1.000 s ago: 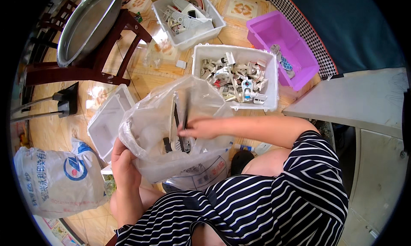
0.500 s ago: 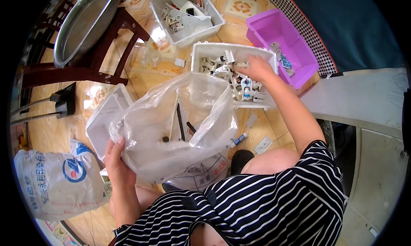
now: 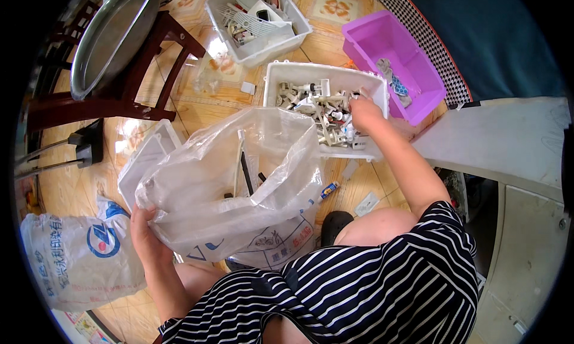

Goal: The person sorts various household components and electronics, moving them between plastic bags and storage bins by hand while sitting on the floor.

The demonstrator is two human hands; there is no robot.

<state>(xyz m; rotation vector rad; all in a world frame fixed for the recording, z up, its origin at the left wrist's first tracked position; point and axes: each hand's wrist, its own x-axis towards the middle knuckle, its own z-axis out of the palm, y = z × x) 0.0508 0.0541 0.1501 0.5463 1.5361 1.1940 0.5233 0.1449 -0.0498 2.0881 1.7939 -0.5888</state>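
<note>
My left hand (image 3: 146, 230) is closed on the rim of a large clear plastic bag (image 3: 191, 206), which gapes wide in front of me. Inside the bag are dark and white strips (image 3: 245, 170). My right hand (image 3: 365, 113) reaches into the right side of a white plastic bin (image 3: 373, 154), its fingers bent down among the contents. Small white plastic fittings (image 3: 326, 113) fill that bin in a loose heap. Whatever lies between my right fingertips is partly hidden by the hand.
Beyond the bin stands another white bin (image 3: 263, 57) with mixed items. A purple bin (image 3: 427, 81) holds some cloth. At left are a white lid or box (image 3: 140, 164), a stool (image 3: 143, 107) carrying a metal basin (image 3: 110, 51), and a printed sack (image 3: 84, 260). A small tube (image 3: 329, 190) lies on the floor.
My right hand has shifted slightly right and down within the bin, and the fittings lie differently. My left hand has moved left and lower with the bag's rim.
</note>
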